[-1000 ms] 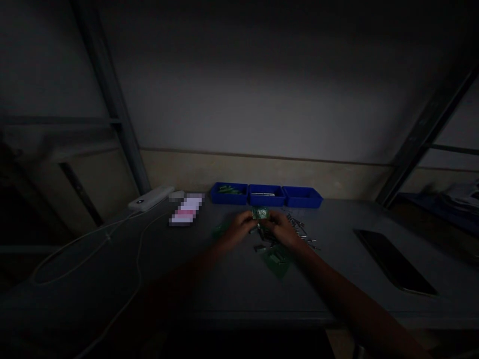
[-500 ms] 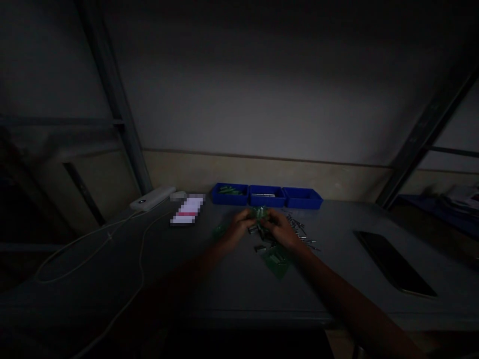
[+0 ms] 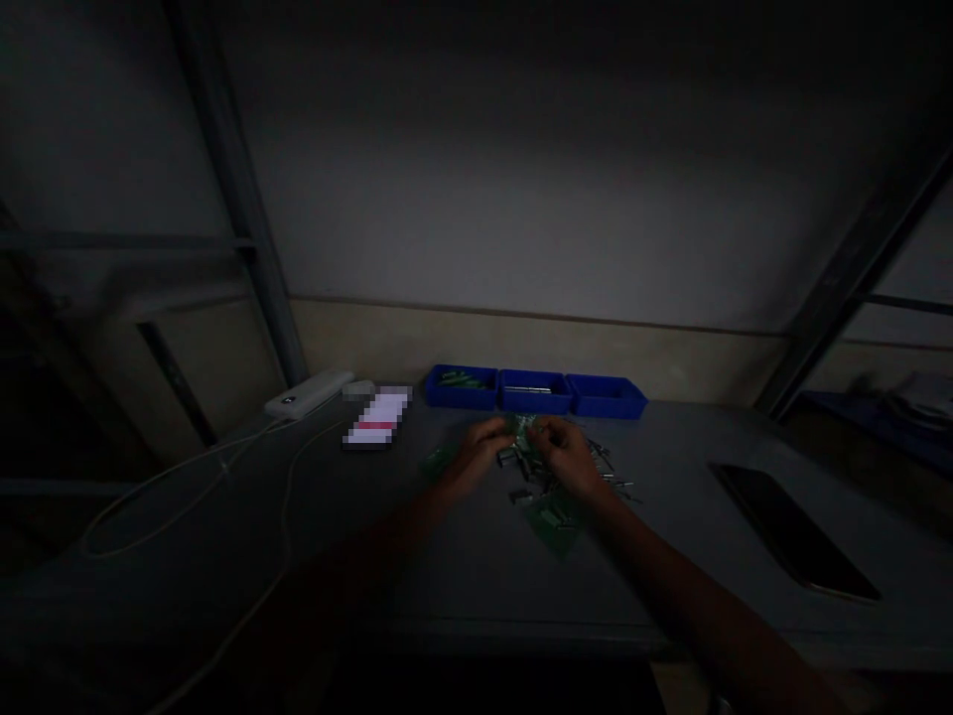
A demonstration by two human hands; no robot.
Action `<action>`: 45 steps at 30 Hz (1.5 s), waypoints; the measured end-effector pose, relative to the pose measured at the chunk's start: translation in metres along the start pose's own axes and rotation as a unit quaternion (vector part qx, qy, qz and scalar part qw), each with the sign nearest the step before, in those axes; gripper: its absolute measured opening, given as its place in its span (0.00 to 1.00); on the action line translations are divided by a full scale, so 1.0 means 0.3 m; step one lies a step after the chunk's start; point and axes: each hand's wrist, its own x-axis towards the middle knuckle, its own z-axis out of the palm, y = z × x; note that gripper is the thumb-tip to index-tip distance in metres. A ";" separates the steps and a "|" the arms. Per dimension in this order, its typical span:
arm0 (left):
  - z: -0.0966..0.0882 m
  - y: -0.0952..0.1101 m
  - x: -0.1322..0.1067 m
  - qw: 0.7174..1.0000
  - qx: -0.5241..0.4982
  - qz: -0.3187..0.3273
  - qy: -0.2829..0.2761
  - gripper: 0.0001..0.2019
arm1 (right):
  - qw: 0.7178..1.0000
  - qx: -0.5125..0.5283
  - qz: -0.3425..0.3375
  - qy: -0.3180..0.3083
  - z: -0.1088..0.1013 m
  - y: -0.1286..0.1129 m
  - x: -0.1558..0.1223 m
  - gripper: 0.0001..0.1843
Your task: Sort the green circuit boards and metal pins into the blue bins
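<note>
Dim light falls on a grey table (image 3: 454, 586), set before a pale wall (image 3: 513, 228) with a cream band along its foot. At far left, a metal post (image 3: 230, 179) slants down behind the table. Near its base lies a white box (image 3: 309, 394), from which a pale cable (image 3: 286, 497) loops toward the near edge. To its right rests a lit phone (image 3: 378, 417), its screen pixelated. Next comes a small green bag (image 3: 434, 462), flat on the table, just beside the left wrist. Behind it stands the left bin (image 3: 462, 400), holding green items; the middle bin (image 3: 533, 406), with thin bright rods inside, adjoins it. Before these, the left hand (image 3: 478, 450) holds the left side of a clear green packet (image 3: 524, 427), fingers narrow about it. The packet is between the two hands, above a scatter of metal parts (image 3: 525, 467). At its right side is the right hand (image 3: 567, 452), fingers drawn together; whether they grip the packet or a small piece cannot be told. Below this hand lies a green pouch (image 3: 558, 541) with parts upon or within it. Behind stands the right bin (image 3: 607, 408); well to the right lies a dark phone (image 3: 795, 533), face up.
</note>
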 end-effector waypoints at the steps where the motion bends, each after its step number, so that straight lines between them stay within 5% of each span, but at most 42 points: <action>1: 0.000 0.000 0.000 1.000 -0.002 -0.001 0.001 0.05 | 1.000 0.008 0.007 -0.006 0.001 -0.004 -0.003 0.17; 32: 0.001 -0.046 0.021 0.991 -0.101 -0.088 -0.011 0.04 | 0.997 0.016 0.041 -0.064 -0.015 -0.009 0.002 0.18; 45: -0.006 -0.064 0.033 0.999 0.025 -0.027 -0.022 0.06 | 0.996 0.036 0.062 -0.056 -0.014 0.002 0.000 0.20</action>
